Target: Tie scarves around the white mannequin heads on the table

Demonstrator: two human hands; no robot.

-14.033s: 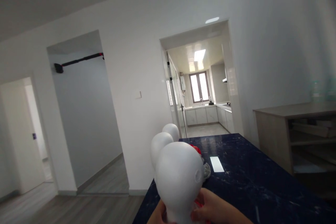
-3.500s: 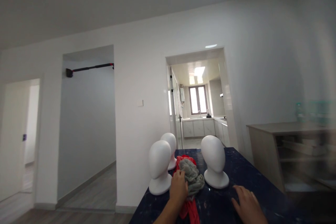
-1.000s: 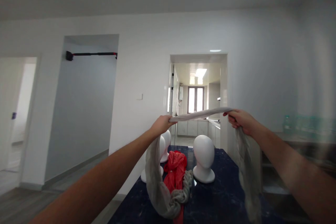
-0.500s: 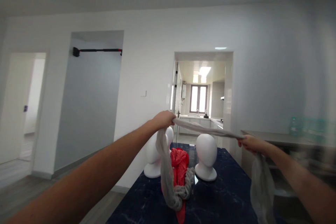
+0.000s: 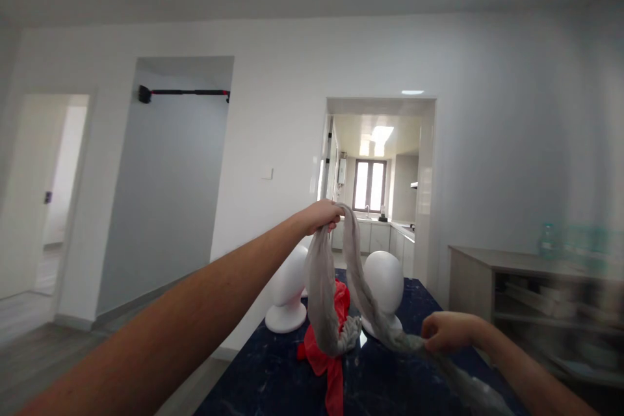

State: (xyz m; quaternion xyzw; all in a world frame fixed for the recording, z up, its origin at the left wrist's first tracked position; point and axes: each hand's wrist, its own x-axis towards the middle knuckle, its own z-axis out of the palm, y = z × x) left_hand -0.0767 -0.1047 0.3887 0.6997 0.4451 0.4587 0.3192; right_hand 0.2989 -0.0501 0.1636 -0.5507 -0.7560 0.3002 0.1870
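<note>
A long grey scarf (image 5: 324,302) hangs from my left hand (image 5: 322,214), which is closed around it high above the table. From there one length droops down and across to my right hand (image 5: 448,333), lower and to the right. That hand's fingers are pinched on the scarf, and its end trails on past them toward the lower right. A bunched grey part of the scarf loops low over a crumpled red cloth (image 5: 323,361) on the table. White foam mannequin heads stand behind, one at the left (image 5: 287,292) and one at the right (image 5: 384,279), partly covered by the scarf.
The dark blue marble-patterned table (image 5: 273,370) runs away from me toward a kitchen doorway. A shelf cabinet (image 5: 468,279) with bottles (image 5: 546,239) on top stands at the right. A grey alcove with a black-and-red pole (image 5: 185,91) lies at the left.
My right hand has come down and inward, so the taut scarf between my hands now sags. My left hand has shifted slightly right and up. The red cloth lies lower and more spread.
</note>
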